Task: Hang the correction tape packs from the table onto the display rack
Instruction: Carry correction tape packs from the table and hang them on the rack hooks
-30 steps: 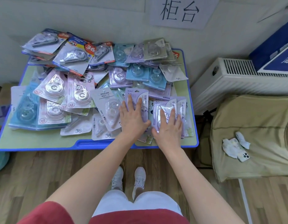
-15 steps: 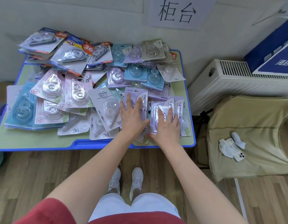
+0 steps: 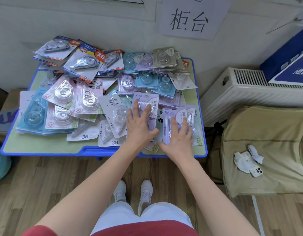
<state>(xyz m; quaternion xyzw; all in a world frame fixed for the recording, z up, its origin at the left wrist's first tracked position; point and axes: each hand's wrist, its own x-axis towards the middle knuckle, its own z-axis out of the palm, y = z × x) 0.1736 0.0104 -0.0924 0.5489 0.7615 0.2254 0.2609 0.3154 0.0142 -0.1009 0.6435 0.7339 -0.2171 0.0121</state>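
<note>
- One wooden floor (image 3: 45,184) fills the lower part of the view, and the person stands on it.
- One low table (image 3: 89,150) with a blue rim and a green top stands against the wall.
- One beige cover (image 3: 266,137) lies over a piece of furniture to the right of the table.
- One white radiator (image 3: 240,96) is behind it, and one blue box (image 3: 286,65) sits on top of the radiator.
- One paper sign (image 3: 189,19) with two black characters hangs on the wall above the table.
- The correction tape packs (image 3: 62,94) cover almost the whole table in one loose pile; they overlap too much for an exact count, but they are several dozen.
- The left hand (image 3: 139,126) lies flat, with its fingers straight and spread, on one purple pack (image 3: 145,101) near the front of the table. It grasps nothing.
- The right hand (image 3: 179,135) also lies flat with spread fingers, on a small purple stack (image 3: 174,113) of at least two packs, just beside the first one. It grasps nothing either.
- Two white shoes (image 3: 120,191) are side by side on the floor, below the front edge of the table.
- Two crumpled white tissues (image 3: 242,160) lie on the beige cover.
- One white phone (image 3: 257,171) lies there too, touching the bigger tissue.
</note>
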